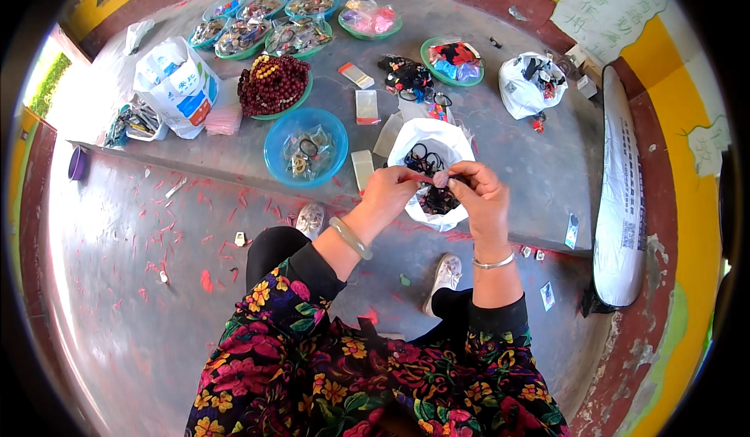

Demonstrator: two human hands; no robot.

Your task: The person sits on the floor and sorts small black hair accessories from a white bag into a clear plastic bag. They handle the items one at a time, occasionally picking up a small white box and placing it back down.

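Note:
Above a white plastic bag (pixel 406 137) my two hands meet at a small round pinkish piece (pixel 441 180); its exact kind is too small to make out. My right hand (pixel 486 200) pinches the piece between thumb and fingertips. Closed at the fingertips, my left hand (pixel 391 192) grips a thin reddish strip at the piece's left side. Inside the open bag lie several black hair ties (pixel 423 159) and darker, tangled bits under my fingers. A pale bangle circles my left wrist, a silver one my right.
A blue basin (pixel 275 158) with small packets stands left of the bag. Beyond are dark red beads (pixel 273 87), several filled bowls (pixel 369 20), black hair accessories (pixel 406 74) and another white bag (pixel 522 85). A step edge (pixel 226 181) crosses the floor; a long wrapped roll (pixel 621 203) leans right.

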